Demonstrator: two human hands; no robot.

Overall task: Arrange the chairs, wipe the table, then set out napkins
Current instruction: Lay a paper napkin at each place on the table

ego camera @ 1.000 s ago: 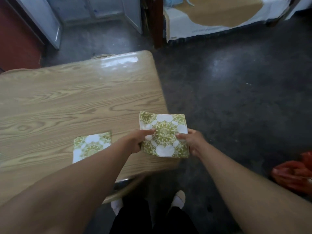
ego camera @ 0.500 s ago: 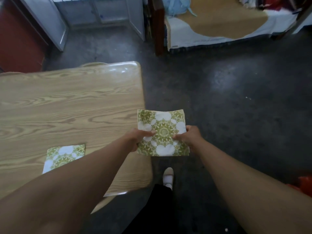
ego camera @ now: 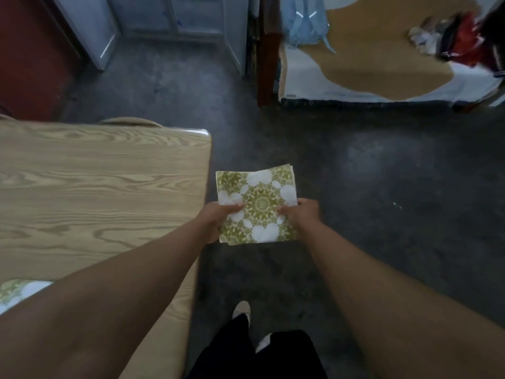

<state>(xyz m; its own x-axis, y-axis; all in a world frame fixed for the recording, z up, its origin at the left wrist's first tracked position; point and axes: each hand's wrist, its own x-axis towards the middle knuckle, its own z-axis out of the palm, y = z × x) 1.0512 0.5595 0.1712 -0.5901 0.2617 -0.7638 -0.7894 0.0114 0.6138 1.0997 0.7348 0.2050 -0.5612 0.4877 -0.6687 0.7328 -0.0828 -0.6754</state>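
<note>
A stack of green-and-white patterned napkins (ego camera: 258,205) is held flat between both hands, over the floor just past the right edge of the wooden table (ego camera: 103,192). My left hand (ego camera: 216,218) grips its left edge and my right hand (ego camera: 299,214) grips its right edge, thumbs on top. One napkin (ego camera: 19,292) lies on the table at the lower left, partly hidden by my left forearm. The curved top of a chair back (ego camera: 128,122) shows behind the table's far edge.
Dark concrete floor (ego camera: 382,187) spreads to the right of the table. A bed (ego camera: 382,64) with a brown-and-white cover and a dark wooden post stands at the back right, clothes piled on it. My feet (ego camera: 241,310) are on the floor beside the table's right edge.
I have stepped to the right along the table: the table and the laid napkin slid left in view, and the held napkins now hang over the floor instead of the table corner.
</note>
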